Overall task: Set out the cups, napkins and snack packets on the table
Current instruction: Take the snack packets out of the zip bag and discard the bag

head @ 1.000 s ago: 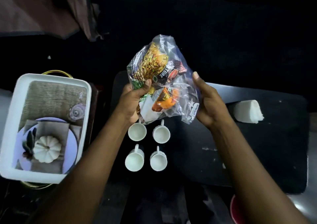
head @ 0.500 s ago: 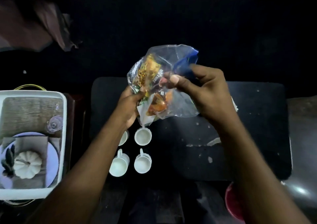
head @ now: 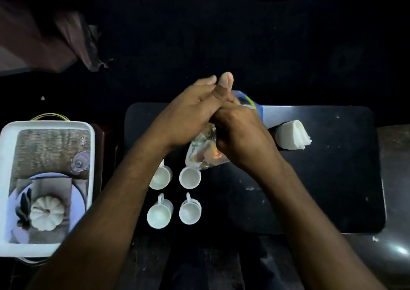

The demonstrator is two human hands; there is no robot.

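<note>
My right grip (head: 241, 134) is clenched on the upper part of the clear snack bag (head: 205, 154), fingers wrapped around gathered plastic near its blue-edged mouth (head: 255, 106). My left grip (head: 188, 116) lies over the right with palm and fingers extended, the thumb raised; whether it pinches any plastic is hidden by the overlap, so I cannot tell. The bag hangs below both hands with the coloured snack packets visible inside; its lower end sits just above, possibly touching, the rim of the rear right cup (head: 190, 177). Four white cups stand in a two-by-two block on the dark bench (head: 321, 189): rear left (head: 160, 177), front left (head: 158, 215) and front right (head: 189, 212). The stack of white napkins (head: 292, 137) lies on the bench to the right, well apart from the cups. A white tray (head: 47, 125) holding a plate and a small white pumpkin (head: 47, 213) sits off the bench at the left. Judgement: the step in hand is opening the bag to extract the packets. Hazards: lowering or swinging the bag could tip the rear right cup; a sudden release at the mouth could spill packets onto the cups; low lighting makes the seal hard to see.
</note>
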